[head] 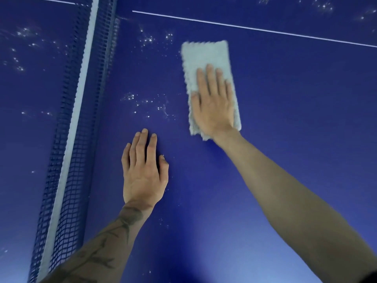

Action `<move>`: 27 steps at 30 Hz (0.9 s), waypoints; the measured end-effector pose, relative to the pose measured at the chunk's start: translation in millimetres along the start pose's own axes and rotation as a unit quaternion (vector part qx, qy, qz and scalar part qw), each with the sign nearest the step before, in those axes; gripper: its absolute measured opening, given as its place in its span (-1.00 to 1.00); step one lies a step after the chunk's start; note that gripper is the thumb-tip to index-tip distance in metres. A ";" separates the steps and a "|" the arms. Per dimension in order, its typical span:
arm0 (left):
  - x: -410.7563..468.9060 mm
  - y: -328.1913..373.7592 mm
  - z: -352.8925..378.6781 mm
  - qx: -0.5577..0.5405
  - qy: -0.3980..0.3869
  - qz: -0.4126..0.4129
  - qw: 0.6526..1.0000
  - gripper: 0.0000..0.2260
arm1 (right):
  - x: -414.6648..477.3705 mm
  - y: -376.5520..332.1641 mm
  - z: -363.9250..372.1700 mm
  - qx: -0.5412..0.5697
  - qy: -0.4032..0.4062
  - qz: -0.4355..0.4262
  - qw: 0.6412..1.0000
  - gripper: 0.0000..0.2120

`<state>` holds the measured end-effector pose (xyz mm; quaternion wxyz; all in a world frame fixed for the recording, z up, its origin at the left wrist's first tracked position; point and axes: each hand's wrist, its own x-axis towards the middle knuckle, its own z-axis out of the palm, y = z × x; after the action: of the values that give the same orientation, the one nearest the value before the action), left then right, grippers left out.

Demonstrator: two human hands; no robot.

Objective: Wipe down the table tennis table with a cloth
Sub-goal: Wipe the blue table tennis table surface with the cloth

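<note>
Place: a table tennis playing spot; nothing beyond the table shows, so the room around it cannot be told.
Surface: the worktop (285, 139) is a flat, deep blue playing top that fills the view.
Divider: a dark blue mesh net (67, 160) with a white top band (81, 82) stands across it at the left.
Marking: a thin white line (244, 27) runs across the far part.
Condition: glinting specks (146, 103) are scattered on both sides of the net.

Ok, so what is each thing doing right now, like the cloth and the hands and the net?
cloth: lying flat on the table, partly under the right hand
right hand: fingers straight, pressing on the cloth
left hand: flat on the bare table, holding nothing
table: white specks left near the net
net: up, stretched across
</note>
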<state>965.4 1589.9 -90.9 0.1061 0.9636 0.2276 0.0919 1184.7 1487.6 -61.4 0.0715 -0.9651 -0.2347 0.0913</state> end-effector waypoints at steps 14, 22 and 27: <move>0.2 -0.5 -1.6 -0.003 -0.008 -0.002 1.000 -0.53 | 29.9 -22.5 0.7 0.027 -0.008 -0.029 0.999 -0.41; 7.6 -13.7 -15.4 -0.027 -0.017 0.007 0.999 -0.57 | 45.5 9.5 -9.9 0.016 -0.003 0.031 0.999 -0.42; 22.3 -44.0 -19.8 0.018 -0.035 -0.010 0.999 -0.52 | 73.4 -49.9 -5.8 0.030 -0.017 -0.005 0.999 -0.41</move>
<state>962.1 1641.8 -79.8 0.0977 0.9657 0.2347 0.0528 1228.1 1565.1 -57.2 0.0970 -0.9598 -0.2375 0.1141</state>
